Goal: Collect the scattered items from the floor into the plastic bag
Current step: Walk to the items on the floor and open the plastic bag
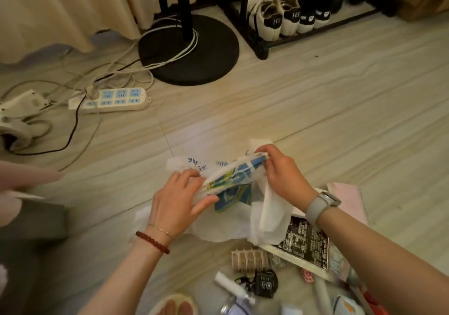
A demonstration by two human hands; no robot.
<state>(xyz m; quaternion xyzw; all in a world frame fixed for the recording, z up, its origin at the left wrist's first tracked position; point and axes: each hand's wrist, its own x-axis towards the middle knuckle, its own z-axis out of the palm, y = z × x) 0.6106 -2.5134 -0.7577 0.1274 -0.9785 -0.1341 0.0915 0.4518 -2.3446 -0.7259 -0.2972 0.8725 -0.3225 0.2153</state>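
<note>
A thin white plastic bag (267, 215) lies on the floor in the middle of the view. My left hand (178, 203) pinches its near left rim. My right hand (281, 171) grips the far right rim together with a flat blue and yellow packet (237, 174), which lies across the bag's mouth. A second blue patterned piece (234, 197) shows through the plastic. Scattered items lie near me: a beige ribbed roller (250, 260), a small black device (264, 284), a white tube (230, 284) and a black printed box (303, 244).
A black round stand base (189, 52) with coiled white cables stands ahead. A white and blue power strip (114, 98) lies to the left. A shoe rack (291, 38) with several shoes is at the back right. A pink notebook (349, 195) lies right of the bag.
</note>
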